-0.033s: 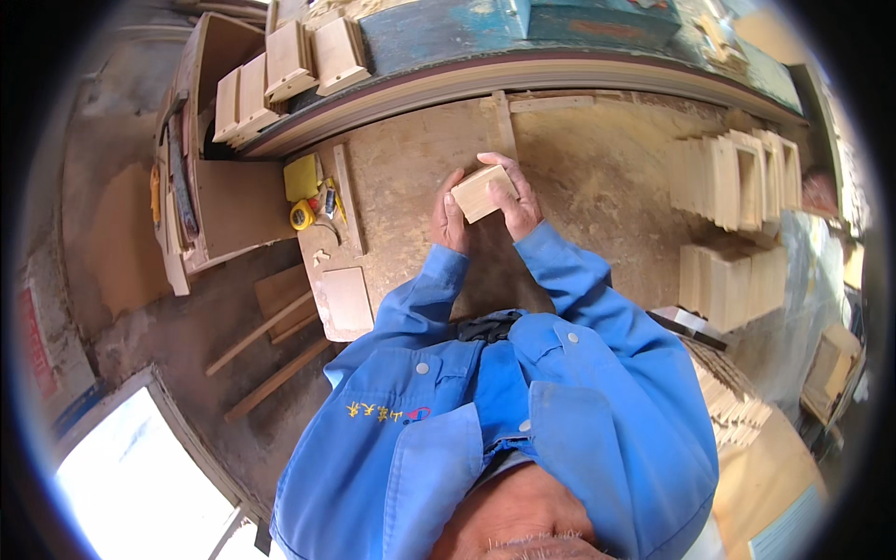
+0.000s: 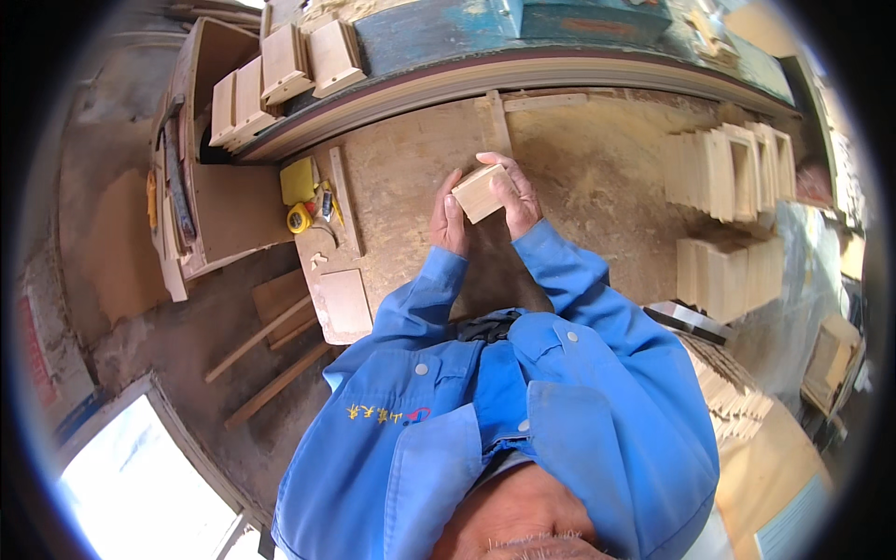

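Note:
A small, pale wooden block (image 2: 480, 193) is held between my two hands over the worktable (image 2: 401, 168). I cannot tell whether it is solid or hollow. My left hand (image 2: 448, 219) is closed on its left side, thumb at the near edge. On the other side my right hand (image 2: 521, 200) grips it, thumb across the near right part and fingers round the far edge. The block is tilted, with a broad, smooth face showing. Its underside is hidden.
Wooden pieces (image 2: 285, 63) stand at the far left beside a blue-green bench (image 2: 420, 37). A yellow tape measure (image 2: 299, 217) and a thin wooden strip (image 2: 346, 201) lie left. Stacked wooden frames (image 2: 723, 173) and wooden blocks (image 2: 733, 275) stand right.
The surroundings have shifted slightly in view, the right-hand stacks a little to the left and up. Both hands keep the same hold on the block.

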Available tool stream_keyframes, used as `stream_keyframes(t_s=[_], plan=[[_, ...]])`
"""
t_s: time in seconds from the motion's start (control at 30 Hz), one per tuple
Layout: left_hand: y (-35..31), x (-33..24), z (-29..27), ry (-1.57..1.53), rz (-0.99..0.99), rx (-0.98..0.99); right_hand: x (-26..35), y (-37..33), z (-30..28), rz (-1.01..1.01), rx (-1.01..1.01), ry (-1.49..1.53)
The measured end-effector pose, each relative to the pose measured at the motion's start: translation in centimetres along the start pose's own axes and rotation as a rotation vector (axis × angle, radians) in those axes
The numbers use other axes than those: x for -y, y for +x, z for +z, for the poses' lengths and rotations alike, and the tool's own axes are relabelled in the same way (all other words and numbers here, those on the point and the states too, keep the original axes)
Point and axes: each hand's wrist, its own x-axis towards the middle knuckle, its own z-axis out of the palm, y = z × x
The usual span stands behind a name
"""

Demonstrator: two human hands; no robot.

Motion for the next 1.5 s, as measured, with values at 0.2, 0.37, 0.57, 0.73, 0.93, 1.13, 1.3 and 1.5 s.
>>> stream_keyframes(t_s=[0.2, 0.37, 0.57, 0.73, 0.93, 1.13, 1.3, 1.5], plan=[[-3.3, -1.4, -0.5, 0.301, 0.235, 0.112, -0.7, -2.8, -1.7, 0.172, -0.293, 0.535], [-5.2, -1.2, -0.9, -0.306, -0.345, 0.178, -1.9, -6.7, -3.6, 0.163, -0.297, 0.778], [-7.3, -4.5, -0.5, -0.707, -0.746, 0.297, -1.0, -10.1, -4.8, 0.04, -0.146, 0.792], [-7.9, -6.7, 1.7, -0.626, -0.583, 0.225, 0.4, -12.0, -6.4, 0.1, -0.339, 0.444], [-9.4, -8.3, 6.0, -0.453, -0.473, 0.329, 3.7, -18.5, -9.1, 0.056, -0.479, -0.023], [-11.4, -11.9, 15.0, -0.339, -0.432, 0.607, 10.1, -25.4, -13.8, -0.056, -0.796, -0.083], [-11.0, -16.2, 24.5, -0.298, -0.403, 0.943, 14.7, -29.9, -20.7, -0.247, -1.049, -0.061], [-10.0, -20.1, 35.5, -0.297, -0.436, 1.172, 22.0, -30.2, -33.3, -0.228, -1.195, -0.177]])
